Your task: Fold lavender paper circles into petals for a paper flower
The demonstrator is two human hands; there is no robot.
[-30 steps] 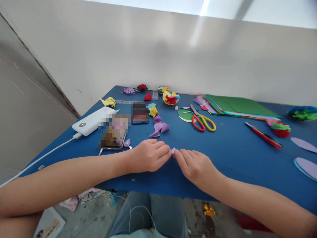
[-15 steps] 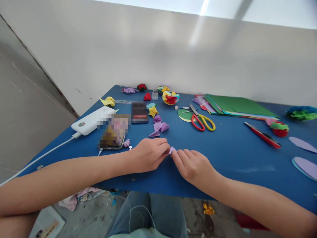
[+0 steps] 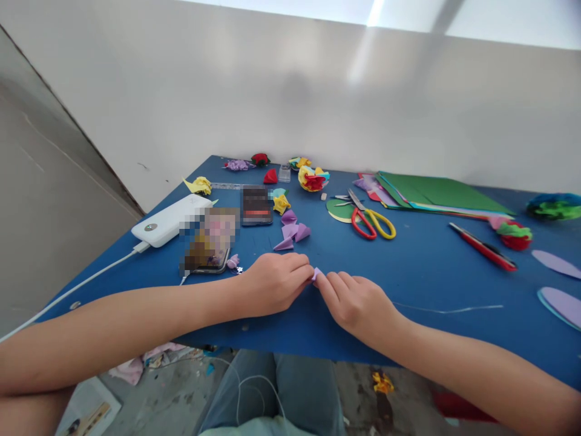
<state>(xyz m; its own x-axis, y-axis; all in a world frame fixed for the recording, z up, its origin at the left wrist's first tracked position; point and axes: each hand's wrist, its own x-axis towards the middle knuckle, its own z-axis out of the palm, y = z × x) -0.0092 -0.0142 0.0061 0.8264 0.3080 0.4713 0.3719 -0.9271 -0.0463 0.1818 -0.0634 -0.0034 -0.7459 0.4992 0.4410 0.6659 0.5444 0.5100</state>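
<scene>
Between the fingertips of both hands is a small piece of purple paper [image 3: 316, 274], mostly hidden by the fingers. My left hand [image 3: 279, 283] pinches it from the left side. From the right, my right hand [image 3: 353, 298] grips it with fingers curled in. Both hands are low over the blue table [image 3: 426, 266], near its front edge. Just beyond them lie several folded purple paper pieces [image 3: 296, 232], with a yellow paper star shape [image 3: 281, 204] behind.
Scissors [image 3: 363, 218] rest over a green paper circle [image 3: 338, 210]. At left are a white power bank [image 3: 170, 221] with a cable and a phone [image 3: 215, 242]. A red-handled cutter [image 3: 483, 247], purple paper ovals [image 3: 563, 306] and stacked coloured paper [image 3: 436, 192] lie right.
Both hands keep nearly the same place around the purple paper, with only a slight shift of the fingers. A thin pale line shows more clearly on the table by the right forearm.
</scene>
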